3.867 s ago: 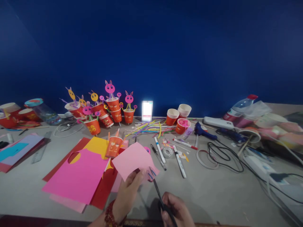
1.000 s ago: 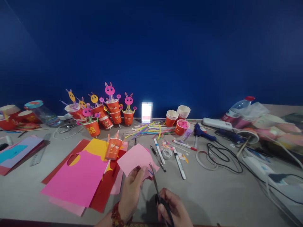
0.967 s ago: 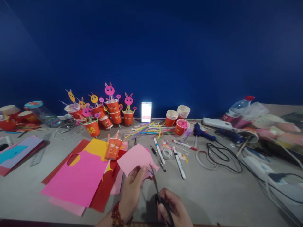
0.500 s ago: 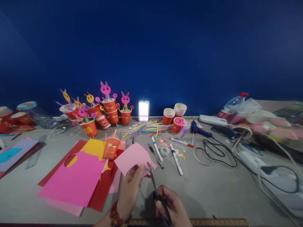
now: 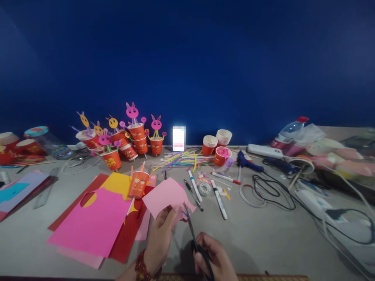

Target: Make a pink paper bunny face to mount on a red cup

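A light pink sheet of paper (image 5: 164,196) is pinched between the thumb and fingers of my left hand (image 5: 163,230), which wears a red bead bracelet. Black-handled scissors (image 5: 202,251) sit in my right hand (image 5: 215,255), fingers wrapped in the handles. Their blades point up and away, lying at the right edge of the pink sheet beside small blue marks. Just behind the sheet stands a tilted red paper cup (image 5: 138,185) with straws. To its left, a magenta sheet (image 5: 90,222) lies over yellow and red paper.
Decorated cups with paper rabbit faces (image 5: 156,125) stand along the wall. Markers (image 5: 219,200), a tape roll (image 5: 204,189) and paper scraps lie beyond my hands. Rightward are a glue gun (image 5: 249,162), tangled cable and a power strip (image 5: 313,199). Plastic straws (image 5: 178,159) are spread behind.
The whole view has shifted slightly. Both hands keep their holds, and the scissors and pink sheet stay in nearly the same position relative to each other.
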`<state>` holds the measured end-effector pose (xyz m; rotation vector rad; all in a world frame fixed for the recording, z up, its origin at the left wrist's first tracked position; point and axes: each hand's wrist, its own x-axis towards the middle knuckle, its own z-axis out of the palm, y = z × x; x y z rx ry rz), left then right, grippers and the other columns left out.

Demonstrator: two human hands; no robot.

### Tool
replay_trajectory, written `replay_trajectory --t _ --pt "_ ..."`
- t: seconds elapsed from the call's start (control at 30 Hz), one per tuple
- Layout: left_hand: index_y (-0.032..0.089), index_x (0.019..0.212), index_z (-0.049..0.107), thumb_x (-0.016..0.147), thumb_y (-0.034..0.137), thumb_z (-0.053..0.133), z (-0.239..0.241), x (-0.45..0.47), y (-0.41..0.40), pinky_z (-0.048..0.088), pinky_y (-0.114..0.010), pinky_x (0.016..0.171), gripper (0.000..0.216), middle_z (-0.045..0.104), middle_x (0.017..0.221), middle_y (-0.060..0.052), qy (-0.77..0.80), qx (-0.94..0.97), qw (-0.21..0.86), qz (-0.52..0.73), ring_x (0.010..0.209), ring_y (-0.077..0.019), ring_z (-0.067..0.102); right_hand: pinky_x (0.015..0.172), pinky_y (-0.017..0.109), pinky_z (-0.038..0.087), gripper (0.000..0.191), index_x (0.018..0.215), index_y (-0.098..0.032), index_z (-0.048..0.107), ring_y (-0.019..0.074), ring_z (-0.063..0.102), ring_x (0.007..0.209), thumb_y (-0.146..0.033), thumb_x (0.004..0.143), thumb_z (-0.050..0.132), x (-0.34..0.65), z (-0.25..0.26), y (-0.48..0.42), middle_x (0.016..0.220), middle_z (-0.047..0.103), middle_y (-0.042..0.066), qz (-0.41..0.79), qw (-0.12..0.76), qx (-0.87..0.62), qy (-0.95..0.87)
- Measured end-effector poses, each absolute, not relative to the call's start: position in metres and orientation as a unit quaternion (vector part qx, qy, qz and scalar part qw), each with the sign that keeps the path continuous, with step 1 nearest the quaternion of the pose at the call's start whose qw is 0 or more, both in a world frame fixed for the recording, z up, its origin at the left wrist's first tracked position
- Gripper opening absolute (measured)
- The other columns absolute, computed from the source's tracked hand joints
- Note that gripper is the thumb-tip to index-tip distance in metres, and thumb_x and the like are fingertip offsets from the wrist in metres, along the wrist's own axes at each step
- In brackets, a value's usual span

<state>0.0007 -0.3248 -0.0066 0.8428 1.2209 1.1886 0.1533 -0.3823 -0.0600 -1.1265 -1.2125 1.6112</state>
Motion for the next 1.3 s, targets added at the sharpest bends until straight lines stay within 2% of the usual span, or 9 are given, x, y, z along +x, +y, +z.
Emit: replay_trajectory --t 0.2,0.33,0.43,0.67,0.93,1.13,1.3 --pt "0.017 0.080 0.075 0.071 0.044 0.072 -0.009 0.000 -0.323 0.051 -0.035 0.083 0.029 0.074 0.084 -0.009 0.512 0.361 0.588 0.512 0.085 -0.0271 0.067 0.045 0.021 0.029 0.064 0.071 -0.023 0.039 0.0078 0.036 0.042 -0.083 0.064 0.060 0.152 -0.060 -0.382 0.050 0.043 -0.008 0.643 0.406 -0.461 -0.457" --pt "0.020 0.071 0.075 0.063 0.040 0.074 0.009 -0.001 -0.322 0.052 -0.036 0.083 0.021 0.074 0.076 -0.008 0.524 0.369 0.577 0.506 0.082 -0.0276 0.067 0.044 0.022 0.028 0.069 0.066 -0.023 0.037 0.0077 0.036 0.042 -0.088 0.056 0.060 0.153 -0.054 -0.379 0.049 0.040 -0.008 0.648 0.379 -0.471 -0.464" --pt "0.020 0.070 0.075 0.063 0.040 0.075 0.013 0.000 -0.321 0.052 -0.035 0.084 0.021 0.074 0.077 -0.008 0.517 0.375 0.584 0.500 0.085 -0.0281 0.067 0.044 0.022 0.030 0.068 0.065 -0.023 0.038 0.0077 0.037 0.043 -0.087 0.056 0.061 0.155 -0.050 -0.378 0.051 0.039 -0.008 0.643 0.381 -0.473 -0.466" --pt "0.017 0.090 0.075 0.073 0.044 0.074 -0.013 -0.004 -0.319 0.049 -0.034 0.090 0.032 0.075 0.095 -0.010 0.452 0.369 0.630 0.512 0.093 -0.0264 0.067 0.041 0.021 0.030 0.068 0.063 -0.023 0.036 0.0071 0.037 0.040 -0.086 0.057 0.060 0.157 -0.063 -0.380 0.049 0.037 -0.009 0.637 0.385 -0.472 -0.472" --pt "0.016 0.091 0.076 0.078 0.043 0.072 -0.011 -0.007 -0.319 0.049 -0.031 0.087 0.030 0.076 0.095 -0.009 0.447 0.380 0.638 0.499 0.090 -0.0245 0.068 0.040 0.020 0.029 0.065 0.063 -0.024 0.034 0.0063 0.036 0.037 -0.083 0.062 0.059 0.159 -0.089 -0.383 0.047 0.037 -0.009 0.622 0.407 -0.459 -0.487" --pt "0.016 0.095 0.077 0.078 0.040 0.073 -0.011 -0.008 -0.318 0.049 -0.032 0.087 0.030 0.075 0.094 -0.009 0.431 0.360 0.664 0.494 0.090 -0.0240 0.067 0.041 0.020 0.029 0.063 0.067 -0.024 0.035 0.0076 0.039 0.042 -0.082 0.064 0.059 0.163 -0.072 -0.381 0.052 0.039 -0.007 0.629 0.374 -0.454 -0.507" --pt "0.015 0.094 0.076 0.078 0.041 0.073 -0.010 -0.011 -0.316 0.050 -0.031 0.083 0.031 0.075 0.094 -0.010 0.423 0.371 0.676 0.475 0.089 -0.0242 0.067 0.041 0.019 0.030 0.067 0.066 -0.024 0.033 0.0068 0.038 0.042 -0.085 0.061 0.058 0.164 -0.067 -0.381 0.052 0.036 -0.008 0.640 0.363 -0.457 -0.500"
